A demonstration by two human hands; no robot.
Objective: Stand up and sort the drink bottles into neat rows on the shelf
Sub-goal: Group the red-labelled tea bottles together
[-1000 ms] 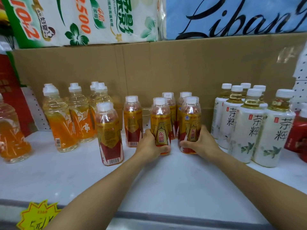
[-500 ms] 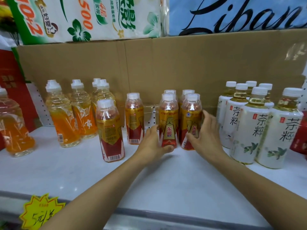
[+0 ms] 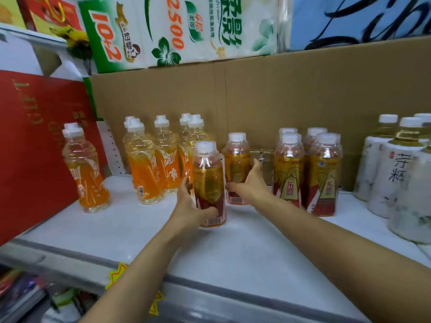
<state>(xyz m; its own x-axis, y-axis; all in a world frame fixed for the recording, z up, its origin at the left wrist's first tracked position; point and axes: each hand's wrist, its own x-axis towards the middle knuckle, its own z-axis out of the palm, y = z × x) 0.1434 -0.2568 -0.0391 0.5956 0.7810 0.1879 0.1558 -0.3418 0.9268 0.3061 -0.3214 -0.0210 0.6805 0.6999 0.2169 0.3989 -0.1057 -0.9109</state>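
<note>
White shelf board ran across the view, backed by a brown cardboard sheet, with a red box standing at its left end and packs of tissue rolls stacked above the cardboard.

Bottles stood upright on the shelf in three kinds. At left was a cluster of orange drink bottles, roughly two deep, with one more orange bottle standing apart, nearer the red box. At right stood white-wrapped tea bottles, close together and partly cut off by the frame edge. In the middle, four red-and-gold bottles formed a tidy block, two in front and two behind.

Two further red-and-gold bottles stood loose, left of that block. The left hand gripped the nearer bottle, fingers and thumb curled round its lower half; its base appeared to rest on the shelf, forward of the others. The right hand reached to the farther bottle, thumb against its lower label and fingers wrapping behind it.

By this view, sorting looked well underway: all bottles stood upright and one block was squared. Left to do, it seemed, were these two strays, the lone orange bottle, and straightening the outer groups.
</note>
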